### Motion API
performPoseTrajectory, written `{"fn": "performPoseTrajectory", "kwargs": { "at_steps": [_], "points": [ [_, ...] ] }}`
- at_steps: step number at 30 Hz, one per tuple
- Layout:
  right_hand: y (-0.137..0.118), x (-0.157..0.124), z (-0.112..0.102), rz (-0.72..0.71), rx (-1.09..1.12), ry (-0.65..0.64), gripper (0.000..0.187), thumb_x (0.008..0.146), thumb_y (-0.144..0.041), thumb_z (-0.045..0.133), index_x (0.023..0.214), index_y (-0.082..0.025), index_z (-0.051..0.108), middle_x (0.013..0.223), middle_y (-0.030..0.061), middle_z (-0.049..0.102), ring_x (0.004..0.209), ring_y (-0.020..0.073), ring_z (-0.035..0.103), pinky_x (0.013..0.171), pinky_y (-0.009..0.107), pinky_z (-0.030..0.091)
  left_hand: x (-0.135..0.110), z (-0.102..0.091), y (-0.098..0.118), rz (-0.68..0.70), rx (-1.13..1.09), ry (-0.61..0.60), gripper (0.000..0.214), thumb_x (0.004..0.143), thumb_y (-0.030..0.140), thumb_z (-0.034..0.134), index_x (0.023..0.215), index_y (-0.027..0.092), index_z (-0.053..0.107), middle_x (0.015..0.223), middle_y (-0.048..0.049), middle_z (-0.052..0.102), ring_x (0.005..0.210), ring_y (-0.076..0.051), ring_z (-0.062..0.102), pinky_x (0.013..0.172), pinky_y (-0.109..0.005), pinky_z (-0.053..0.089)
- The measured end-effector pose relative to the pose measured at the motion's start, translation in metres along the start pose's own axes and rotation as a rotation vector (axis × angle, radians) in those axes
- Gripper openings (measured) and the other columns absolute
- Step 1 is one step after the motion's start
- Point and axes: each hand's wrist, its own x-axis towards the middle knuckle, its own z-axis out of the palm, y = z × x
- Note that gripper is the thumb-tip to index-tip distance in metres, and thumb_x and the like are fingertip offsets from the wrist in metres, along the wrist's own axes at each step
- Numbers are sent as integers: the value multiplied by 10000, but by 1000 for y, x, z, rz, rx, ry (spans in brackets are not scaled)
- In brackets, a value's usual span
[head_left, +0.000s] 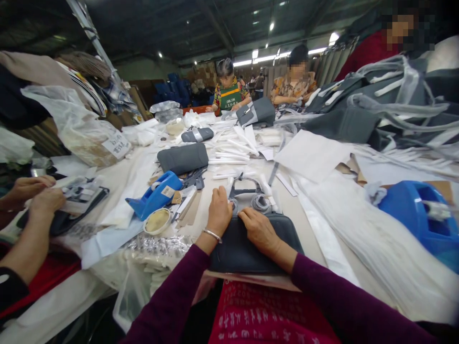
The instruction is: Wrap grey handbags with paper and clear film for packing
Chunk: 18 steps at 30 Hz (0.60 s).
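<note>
A dark blue-grey handbag (pixel 247 255) lies flat at the table edge right in front of me. My left hand (pixel 219 215) is closed at its top edge, beside the left end of the handle; the fingertips are partly hidden. My right hand (pixel 261 231) has its fingers bent and pressed together on the same top edge, nearer the middle. Beyond the hands stands the bag's handle (pixel 247 192), with white wrapping at its sides. A grey coiled strap (pixel 261 204) sits at the right end of the handle.
Left of the bag are a blue tape dispenser (pixel 156 193) and a round tub (pixel 158 221) of pale paste. Another blue dispenser (pixel 418 215) stands right. Grey bags (pixel 182 157) and white strips (pixel 229 148) lie further back. A co-worker's hands (pixel 45 196) work at far left.
</note>
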Motion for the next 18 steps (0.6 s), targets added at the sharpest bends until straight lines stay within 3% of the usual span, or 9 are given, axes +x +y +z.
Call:
{"fn": "performPoseTrajectory", "kwargs": {
  "at_steps": [6,10,13,15,17,18],
  "points": [
    [6,4,5,-24,-55,-77,236,843,-10,413,924,-153,582,951,96,573,871,228,487,767,322,434,39,24,-39,-399,-113,-169,263,681,193,686,743,189,431,690,24,460,728,-183,534,673,-299,399],
    [6,5,7,-26,-43,-76,241,825,3,434,929,-147,592,987,105,569,927,236,475,814,328,447,44,21,-39,-438,-116,-190,249,665,176,699,731,172,459,668,20,485,708,-188,551,660,-301,422],
    [6,5,9,-29,-23,-42,201,829,-20,461,910,-139,601,1009,114,567,967,253,465,850,356,457,20,8,-12,-270,-87,-34,219,727,117,611,913,152,501,925,-70,552,985,-246,535,859,-386,433],
    [7,5,11,-30,38,-6,184,847,-43,454,911,-142,595,1015,115,563,972,254,468,857,372,465,-7,3,7,24,-112,115,309,778,40,459,1060,162,489,1111,-112,516,1136,-249,464,984,-429,385],
    [9,4,14,-22,173,52,212,864,-48,424,974,-152,572,1036,107,555,987,243,476,875,381,468,-34,4,18,256,-222,62,405,789,2,363,1143,174,462,1134,-109,514,1128,-222,479,1014,-419,394],
    [9,4,15,-10,266,96,243,866,-37,400,1010,-160,551,1048,100,547,997,232,480,889,380,466,-46,7,21,293,-258,31,436,785,-7,344,1169,173,446,1143,-111,513,1130,-216,483,1027,-419,394]
  ]
}}
